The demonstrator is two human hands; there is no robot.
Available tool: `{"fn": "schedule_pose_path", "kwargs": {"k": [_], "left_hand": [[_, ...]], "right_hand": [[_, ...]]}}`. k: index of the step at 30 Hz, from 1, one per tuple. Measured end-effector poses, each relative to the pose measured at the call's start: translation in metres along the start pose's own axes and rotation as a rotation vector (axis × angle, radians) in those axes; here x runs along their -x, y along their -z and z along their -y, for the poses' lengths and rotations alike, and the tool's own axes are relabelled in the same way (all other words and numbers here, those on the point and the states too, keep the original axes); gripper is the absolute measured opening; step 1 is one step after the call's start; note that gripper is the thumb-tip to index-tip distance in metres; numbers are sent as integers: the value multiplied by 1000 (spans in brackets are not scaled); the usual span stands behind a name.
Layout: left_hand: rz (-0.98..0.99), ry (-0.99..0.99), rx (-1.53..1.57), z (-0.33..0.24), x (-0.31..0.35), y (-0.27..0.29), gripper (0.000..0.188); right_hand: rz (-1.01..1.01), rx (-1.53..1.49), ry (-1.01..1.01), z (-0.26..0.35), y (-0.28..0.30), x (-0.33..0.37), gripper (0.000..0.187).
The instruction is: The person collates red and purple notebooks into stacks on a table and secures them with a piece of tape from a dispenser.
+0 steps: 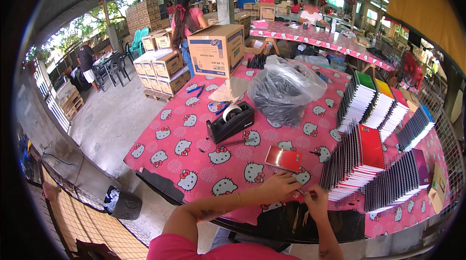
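My left hand [281,186] and my right hand [316,201] meet over the front edge of the pink cartoon-cat tablecloth [208,175]. Both have their fingers closed in a pinch, close together. Between them is something small and thin that I cannot make out. Just beyond my left hand lies a red notebook [284,158], flat on the cloth. To the right of my right hand stands a row of red spiral notebooks [357,150], coils toward me. A loose black spiral coil [236,143] lies farther left, near a black tape dispenser [231,123].
A clear plastic bag of black coils [286,90] sits mid-table, with a cardboard box [216,51] behind. Blue-handled pliers [196,89] lie at the far left. More notebook stacks [398,177] fill the right side. A black bin [125,203] stands on the floor, left.
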State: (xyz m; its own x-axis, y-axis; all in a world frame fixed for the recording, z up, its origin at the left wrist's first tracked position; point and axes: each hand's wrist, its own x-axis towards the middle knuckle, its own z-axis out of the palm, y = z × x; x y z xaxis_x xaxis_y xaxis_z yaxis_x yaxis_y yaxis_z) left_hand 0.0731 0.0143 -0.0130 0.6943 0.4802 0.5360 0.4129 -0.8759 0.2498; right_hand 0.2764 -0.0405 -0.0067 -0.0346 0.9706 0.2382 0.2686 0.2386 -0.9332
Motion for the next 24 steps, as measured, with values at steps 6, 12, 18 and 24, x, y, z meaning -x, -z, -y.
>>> {"fn": "schedule_pose_path", "kwargs": {"k": [6,12,18,24], "left_hand": [[84,-38,-113,-18,-2,-3,36],[123,97,-93,-10,-7,49,29],[-345,-105,73,-45,-104,153,34],[-538,-501,183,-47,-199,130,38]], "right_hand": [[-251,347,186,-17,-3,3,4],[-189,203,254,13,11,28,15],[-635,245,515,72,79,64,28],[-574,-6,322,115,147,-2,41]]}}
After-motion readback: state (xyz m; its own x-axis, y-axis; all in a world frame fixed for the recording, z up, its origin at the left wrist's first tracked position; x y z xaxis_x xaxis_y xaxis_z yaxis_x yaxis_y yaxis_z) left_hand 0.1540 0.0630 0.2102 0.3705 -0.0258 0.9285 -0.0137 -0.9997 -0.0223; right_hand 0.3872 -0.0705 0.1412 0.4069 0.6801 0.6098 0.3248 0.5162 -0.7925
